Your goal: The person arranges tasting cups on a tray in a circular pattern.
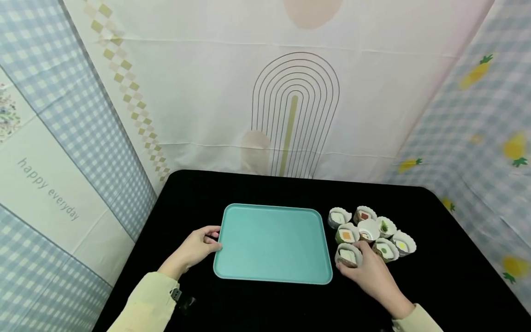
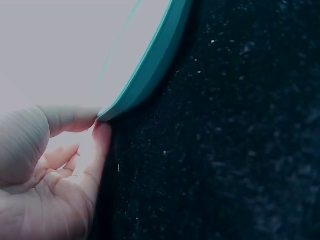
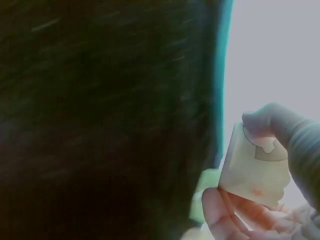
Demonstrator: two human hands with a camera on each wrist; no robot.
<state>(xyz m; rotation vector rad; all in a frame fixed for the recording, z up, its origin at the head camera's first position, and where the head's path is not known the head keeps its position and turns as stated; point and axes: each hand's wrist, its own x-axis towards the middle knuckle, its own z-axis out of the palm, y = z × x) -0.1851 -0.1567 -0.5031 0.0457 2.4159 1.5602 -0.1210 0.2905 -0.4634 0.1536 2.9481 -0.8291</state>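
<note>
A flat turquoise tray (image 1: 273, 244) lies on the black table. At its left edge, my left hand (image 1: 199, 244) pinches the rim between thumb and fingertips; the left wrist view shows the tray rim (image 2: 142, 80) right at the thumb tip. My right hand (image 1: 375, 272) holds a small paper baking cup (image 1: 347, 255) with a scalloped rim and a pale square inside, just right of the tray. In the right wrist view, thumb and fingers grip the cup (image 3: 250, 175) from opposite sides.
Several similar paper cups stand clustered beyond my right hand. Among them are one with an orange square (image 1: 346, 235), one with a red square (image 1: 364, 216) and one with a yellow spot (image 1: 404, 243). The black table (image 1: 257, 304) backs onto a hanging patterned cloth (image 1: 199, 92).
</note>
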